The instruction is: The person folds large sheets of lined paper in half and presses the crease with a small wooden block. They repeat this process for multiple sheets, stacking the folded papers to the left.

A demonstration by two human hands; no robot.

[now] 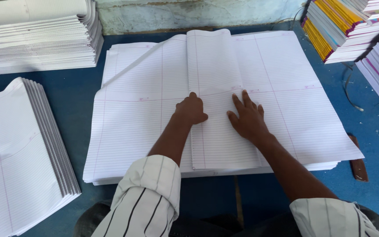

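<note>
Two hands are pressing down on a folded sheet of ruled paper [218,131] lying at the middle of a big stack of ruled sheets [128,131] on the blue tabletop [73,94]. The left hand [191,110] is curling into a loose fist, knuckles and thumb bearing on the fold's left edge, gripping nothing. The right hand [247,117] is lying open and flat, fingers spread, palm resting on the folded panel's right side. Both forearms are reaching forward from striped, rolled-up sleeves [148,197], wrists held low.

The paper is looking thin, light and limp; it is likely to crease easily and slide over the sheet beneath, so it seems best handled by an edge or a corner with a flat palm steadying it.

Farther out, a pile of folded sheets [23,153] is sitting at the left, a taller pile [36,35] is sitting at the far left, and bound notebooks with coloured spines [338,26] are stacking up at the far right. A brown tool [358,162] is lying just beside the stack's right edge.
</note>
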